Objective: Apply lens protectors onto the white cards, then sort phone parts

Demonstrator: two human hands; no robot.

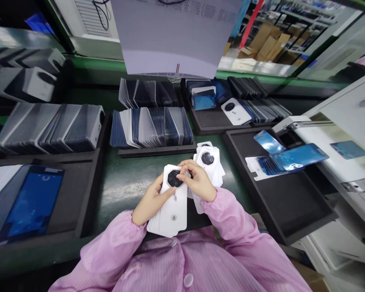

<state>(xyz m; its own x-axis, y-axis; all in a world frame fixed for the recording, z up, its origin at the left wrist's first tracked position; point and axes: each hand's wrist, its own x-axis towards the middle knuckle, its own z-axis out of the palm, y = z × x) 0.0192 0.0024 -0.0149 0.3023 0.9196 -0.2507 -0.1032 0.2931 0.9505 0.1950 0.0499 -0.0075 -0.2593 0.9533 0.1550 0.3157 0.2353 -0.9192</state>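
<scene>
My left hand (150,200) grips a small stack of white phone back covers (172,211) from the left side, held upright in front of my chest. My right hand (197,180) rests on the top cover, its fingers at the dark round camera cutout (174,178). Just behind my right hand lies a fanned pile of more white back covers (209,160) on the green bench. Both sleeves are pink.
Black foam trays surround me: rows of standing covers (152,125) ahead and at left (48,127), blue film-covered parts (292,158) on the right tray, a blue panel (33,202) at near left. A white machine (337,142) stands right. A paper sheet (173,36) hangs above.
</scene>
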